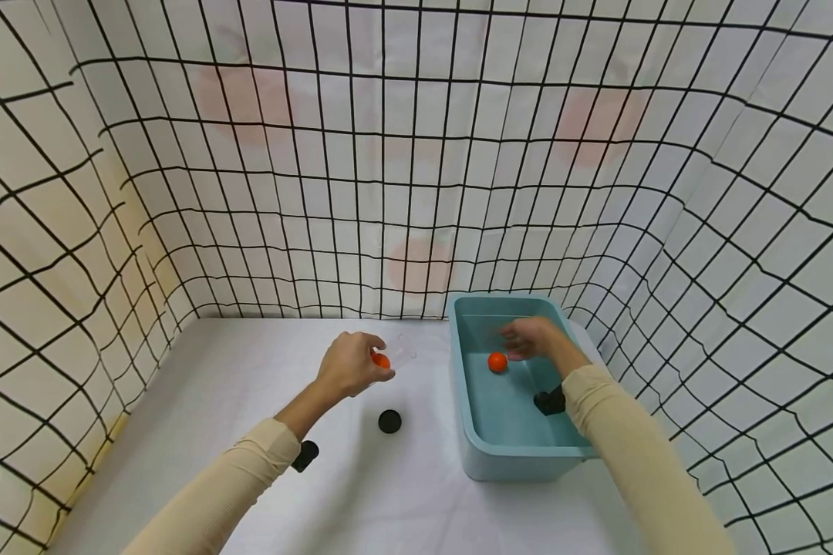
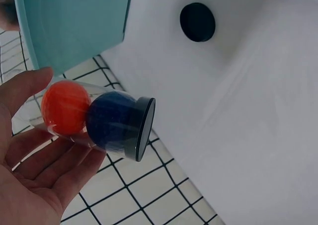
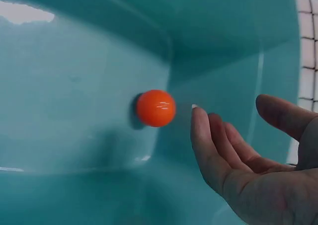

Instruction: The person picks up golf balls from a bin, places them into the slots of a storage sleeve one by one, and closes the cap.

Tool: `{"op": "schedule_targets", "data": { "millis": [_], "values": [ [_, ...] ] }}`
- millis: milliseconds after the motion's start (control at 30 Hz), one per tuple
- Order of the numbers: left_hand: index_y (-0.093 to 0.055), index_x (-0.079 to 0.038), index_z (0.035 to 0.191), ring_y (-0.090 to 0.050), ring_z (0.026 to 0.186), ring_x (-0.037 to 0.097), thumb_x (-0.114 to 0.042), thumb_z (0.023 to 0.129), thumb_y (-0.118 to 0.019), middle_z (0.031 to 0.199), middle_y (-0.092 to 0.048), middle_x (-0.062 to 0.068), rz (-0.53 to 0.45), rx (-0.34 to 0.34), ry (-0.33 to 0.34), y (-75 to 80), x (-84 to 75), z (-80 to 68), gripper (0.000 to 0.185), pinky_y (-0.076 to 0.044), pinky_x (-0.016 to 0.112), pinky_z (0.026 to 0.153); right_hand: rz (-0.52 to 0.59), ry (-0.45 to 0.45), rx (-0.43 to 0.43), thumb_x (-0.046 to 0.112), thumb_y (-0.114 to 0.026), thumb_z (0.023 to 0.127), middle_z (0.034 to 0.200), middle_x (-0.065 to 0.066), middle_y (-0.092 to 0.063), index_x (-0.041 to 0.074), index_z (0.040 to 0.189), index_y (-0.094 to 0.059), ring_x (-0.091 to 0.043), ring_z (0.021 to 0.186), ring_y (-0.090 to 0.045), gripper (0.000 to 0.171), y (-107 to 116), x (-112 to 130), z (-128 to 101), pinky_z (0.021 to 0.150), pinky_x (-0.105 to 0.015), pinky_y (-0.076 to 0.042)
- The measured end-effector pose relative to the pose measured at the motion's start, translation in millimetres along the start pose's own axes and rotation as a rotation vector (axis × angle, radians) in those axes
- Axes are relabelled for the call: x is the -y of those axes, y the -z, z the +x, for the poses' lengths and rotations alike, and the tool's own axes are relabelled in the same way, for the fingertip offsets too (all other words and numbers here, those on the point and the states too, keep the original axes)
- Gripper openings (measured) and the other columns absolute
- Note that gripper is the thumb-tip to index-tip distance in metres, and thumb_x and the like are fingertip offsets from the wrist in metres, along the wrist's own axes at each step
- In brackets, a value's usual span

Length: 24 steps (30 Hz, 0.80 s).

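My left hand grips a clear tube between thumb and fingers. Inside the tube, in the left wrist view, lie an orange ball and a dark blue ball, and a black cap covers the end away from the palm. My right hand is inside a teal bin, fingers loosely bent and holding nothing. Just beyond its fingertips, another orange ball rests on the bin floor.
A round black disc lies on the white table in front of the left hand. Beside the left sleeve is a small black object. Dark items sit in the bin near the right sleeve. Black netting surrounds the table.
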<state>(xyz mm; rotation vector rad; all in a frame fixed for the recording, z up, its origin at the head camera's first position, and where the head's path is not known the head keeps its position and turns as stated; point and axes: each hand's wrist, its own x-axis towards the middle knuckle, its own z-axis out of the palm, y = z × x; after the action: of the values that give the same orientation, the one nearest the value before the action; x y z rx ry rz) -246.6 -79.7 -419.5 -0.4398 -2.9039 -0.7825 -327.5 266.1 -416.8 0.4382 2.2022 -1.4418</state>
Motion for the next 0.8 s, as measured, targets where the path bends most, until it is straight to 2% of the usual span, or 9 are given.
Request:
{"op": "schedule_targets", "data": {
  "millis": [100,300,467,633,733,800],
  "values": [
    [-0.078,-0.009,0.108,-0.060,0.074,0.017,-0.031,0.075,-0.088,0.083,-0.073,0.003,0.001,-0.001,-0.001,0.0,0.8,-0.2,0.041,-0.049,0.026,0.060,0.021,-0.032,-0.023,0.016,-0.051,0.104,0.150,-0.034,-0.043,-0.010,0.147,-0.040,-0.041,0.125,-0.058,0.051,-1,-11,7,0.106,-0.044,-0.050],
    [-0.078,-0.008,0.108,-0.060,0.075,0.018,-0.029,0.075,-0.088,0.082,-0.073,0.003,-0.014,-0.004,0.008,-0.2,0.5,-1.9,0.040,-0.049,0.026,0.061,0.059,-0.082,-0.072,0.014,-0.049,0.104,0.144,-0.033,-0.048,-0.013,0.143,-0.041,-0.038,0.114,-0.063,0.048,-8,-32,24,0.105,-0.043,-0.051],
    [-0.078,-0.008,0.107,-0.059,0.077,0.019,-0.029,0.075,-0.088,0.082,-0.073,0.003,-0.022,0.005,0.022,-2.7,2.2,-4.9,0.040,-0.050,0.025,0.062,0.056,-0.140,-0.073,0.012,-0.048,0.105,0.146,-0.034,-0.044,-0.015,0.146,-0.036,-0.036,0.116,-0.059,0.050,-10,-50,36,0.107,-0.041,-0.050],
    [-0.078,-0.009,0.107,-0.059,0.077,0.019,-0.030,0.075,-0.088,0.083,-0.073,0.002,-0.006,0.004,0.028,-3.3,6.5,-5.7,0.040,-0.049,0.026,0.062,0.098,-0.227,-0.107,0.014,-0.049,0.105,0.136,-0.030,-0.048,-0.015,0.146,-0.035,-0.032,0.112,-0.058,0.052,-8,-59,47,0.107,-0.037,-0.050],
    [-0.078,-0.009,0.107,-0.058,0.078,0.020,-0.030,0.075,-0.088,0.082,-0.073,0.002,-0.006,0.000,0.032,-3.0,8.8,-5.9,0.040,-0.049,0.026,0.062,0.129,-0.248,-0.131,0.016,-0.051,0.105,0.129,-0.027,-0.050,-0.015,0.144,-0.038,-0.030,0.107,-0.060,0.052,-8,-61,54,0.106,-0.036,-0.051],
    [-0.078,-0.009,0.107,-0.059,0.079,0.020,-0.029,0.074,-0.088,0.082,-0.073,0.002,-0.015,0.000,0.032,-3.0,9.9,-6.1,0.040,-0.049,0.026,0.062,0.147,-0.245,-0.138,0.016,-0.053,0.104,0.130,-0.027,-0.050,-0.014,0.144,-0.039,-0.030,0.107,-0.060,0.052,-9,-63,57,0.106,-0.036,-0.050]
  ]
}}
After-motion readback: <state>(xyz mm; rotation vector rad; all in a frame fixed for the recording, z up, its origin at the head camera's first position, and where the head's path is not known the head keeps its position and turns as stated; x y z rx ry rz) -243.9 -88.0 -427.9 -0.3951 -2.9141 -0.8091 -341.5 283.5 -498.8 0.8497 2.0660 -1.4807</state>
